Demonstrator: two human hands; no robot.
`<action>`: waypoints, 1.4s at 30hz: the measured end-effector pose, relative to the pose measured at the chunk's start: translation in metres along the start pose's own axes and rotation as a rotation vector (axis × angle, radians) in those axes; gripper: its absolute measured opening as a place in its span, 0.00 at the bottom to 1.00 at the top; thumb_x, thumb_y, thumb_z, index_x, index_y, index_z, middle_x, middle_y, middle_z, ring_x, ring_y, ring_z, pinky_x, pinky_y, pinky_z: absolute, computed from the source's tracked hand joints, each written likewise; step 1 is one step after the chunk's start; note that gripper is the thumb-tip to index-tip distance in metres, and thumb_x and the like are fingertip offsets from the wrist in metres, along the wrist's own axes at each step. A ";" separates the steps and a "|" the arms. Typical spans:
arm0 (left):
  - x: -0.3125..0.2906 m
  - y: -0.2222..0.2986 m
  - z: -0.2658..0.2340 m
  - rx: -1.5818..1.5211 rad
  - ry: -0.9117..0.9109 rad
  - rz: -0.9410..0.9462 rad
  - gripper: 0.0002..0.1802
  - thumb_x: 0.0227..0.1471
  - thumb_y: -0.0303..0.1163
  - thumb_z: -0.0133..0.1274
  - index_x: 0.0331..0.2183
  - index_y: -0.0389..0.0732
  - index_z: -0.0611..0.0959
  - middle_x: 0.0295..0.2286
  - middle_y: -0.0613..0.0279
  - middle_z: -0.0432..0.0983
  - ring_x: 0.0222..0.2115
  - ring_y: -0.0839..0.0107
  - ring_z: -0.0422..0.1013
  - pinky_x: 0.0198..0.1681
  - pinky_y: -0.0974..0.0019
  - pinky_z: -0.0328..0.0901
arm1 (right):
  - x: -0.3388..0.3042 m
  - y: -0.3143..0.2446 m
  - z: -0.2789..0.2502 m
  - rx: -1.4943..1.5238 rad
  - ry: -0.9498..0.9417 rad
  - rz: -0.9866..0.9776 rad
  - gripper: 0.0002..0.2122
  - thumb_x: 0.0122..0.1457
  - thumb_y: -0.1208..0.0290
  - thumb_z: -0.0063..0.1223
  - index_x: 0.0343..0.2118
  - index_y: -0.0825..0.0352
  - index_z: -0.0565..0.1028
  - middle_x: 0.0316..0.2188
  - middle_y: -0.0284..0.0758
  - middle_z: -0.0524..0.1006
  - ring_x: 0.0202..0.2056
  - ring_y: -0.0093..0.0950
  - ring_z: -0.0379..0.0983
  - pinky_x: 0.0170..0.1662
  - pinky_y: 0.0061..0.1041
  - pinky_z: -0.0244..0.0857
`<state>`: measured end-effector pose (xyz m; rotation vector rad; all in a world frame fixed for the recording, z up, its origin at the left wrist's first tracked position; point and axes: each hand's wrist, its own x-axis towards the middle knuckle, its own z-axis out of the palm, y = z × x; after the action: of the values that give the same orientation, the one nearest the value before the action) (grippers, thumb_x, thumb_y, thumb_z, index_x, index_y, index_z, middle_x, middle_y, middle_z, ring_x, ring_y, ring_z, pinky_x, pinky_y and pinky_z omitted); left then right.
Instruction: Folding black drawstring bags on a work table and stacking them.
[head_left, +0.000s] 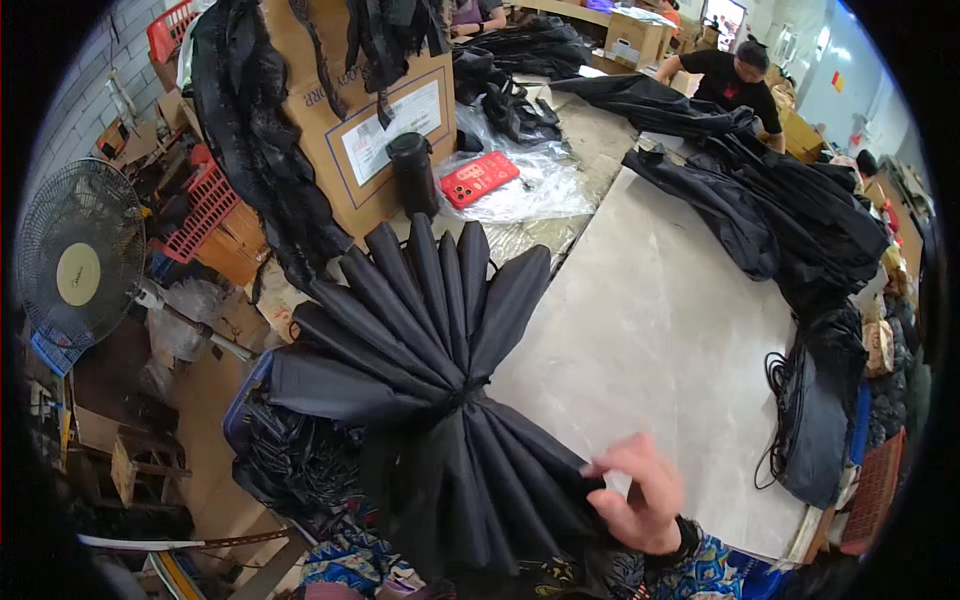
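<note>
A black pleated fabric piece, gathered tight at its middle, fans out above and below like a bow over the table's near left edge. My right hand is at its lower right folds, fingers curled and thumb toward the forefinger. Between them shows a small white piece, too small to name. Whether the fingertips also touch the fabric cannot be told. My left hand does not show; the lower folds cover the area where that arm would come in.
A pale table lies ahead, with black fabric heaped along its right side. A cardboard box, black bottle and red phone stand beyond. A fan is left; a person works at far right.
</note>
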<state>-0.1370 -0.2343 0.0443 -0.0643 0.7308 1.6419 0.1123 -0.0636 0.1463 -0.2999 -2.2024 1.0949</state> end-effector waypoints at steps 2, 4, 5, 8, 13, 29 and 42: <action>-0.002 0.001 0.000 0.021 0.003 0.007 0.25 0.54 0.36 0.52 0.51 0.36 0.71 0.47 0.57 0.71 0.48 0.65 0.67 0.52 0.64 0.63 | -0.001 -0.008 0.006 -0.190 0.070 -0.238 0.14 0.51 0.64 0.63 0.34 0.70 0.75 0.25 0.37 0.76 0.26 0.32 0.71 0.28 0.28 0.66; -0.004 -0.001 0.000 0.037 0.007 0.006 0.25 0.54 0.35 0.53 0.51 0.36 0.71 0.47 0.57 0.71 0.48 0.65 0.67 0.52 0.64 0.63 | 0.003 -0.026 0.011 -0.294 -0.017 -0.227 0.16 0.49 0.66 0.64 0.37 0.72 0.76 0.29 0.39 0.77 0.27 0.35 0.73 0.30 0.30 0.68; -0.003 0.000 0.000 0.047 0.005 0.006 0.25 0.54 0.35 0.53 0.51 0.36 0.71 0.47 0.57 0.71 0.48 0.65 0.67 0.52 0.64 0.63 | 0.012 -0.035 0.014 -0.265 -0.084 -0.121 0.18 0.49 0.70 0.63 0.42 0.73 0.74 0.32 0.44 0.77 0.28 0.39 0.74 0.32 0.31 0.70; -0.004 0.002 0.001 0.078 -0.001 0.011 0.25 0.54 0.35 0.53 0.51 0.36 0.71 0.47 0.58 0.71 0.47 0.66 0.67 0.52 0.65 0.63 | 0.006 -0.028 0.028 -0.210 -0.279 0.068 0.19 0.50 0.73 0.60 0.45 0.75 0.71 0.33 0.48 0.76 0.29 0.40 0.75 0.32 0.30 0.70; -0.006 0.005 0.002 0.125 -0.008 0.033 0.25 0.53 0.34 0.54 0.51 0.36 0.72 0.47 0.58 0.71 0.47 0.66 0.67 0.51 0.65 0.63 | 0.001 -0.019 0.035 -0.250 -0.339 -0.111 0.28 0.40 0.83 0.53 0.50 0.77 0.68 0.21 0.38 0.71 0.21 0.34 0.72 0.30 0.28 0.67; -0.005 -0.001 0.003 0.218 -0.020 0.039 0.25 0.52 0.32 0.55 0.51 0.35 0.72 0.46 0.60 0.71 0.46 0.69 0.67 0.50 0.67 0.63 | -0.058 0.019 0.050 0.048 -0.350 -0.001 0.21 0.53 0.79 0.52 0.52 0.74 0.68 0.42 0.51 0.75 0.38 0.43 0.76 0.43 0.29 0.71; -0.024 -0.002 0.003 0.280 0.005 0.117 0.25 0.51 0.30 0.57 0.50 0.35 0.73 0.45 0.61 0.72 0.45 0.71 0.67 0.50 0.68 0.63 | 0.020 0.000 0.061 -0.287 -0.127 0.004 0.14 0.49 0.77 0.60 0.41 0.70 0.75 0.27 0.39 0.73 0.24 0.36 0.71 0.29 0.32 0.65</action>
<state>-0.1288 -0.2536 0.0564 0.1780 0.9770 1.6349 0.0575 -0.0925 0.1281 -0.3675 -2.4756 0.8173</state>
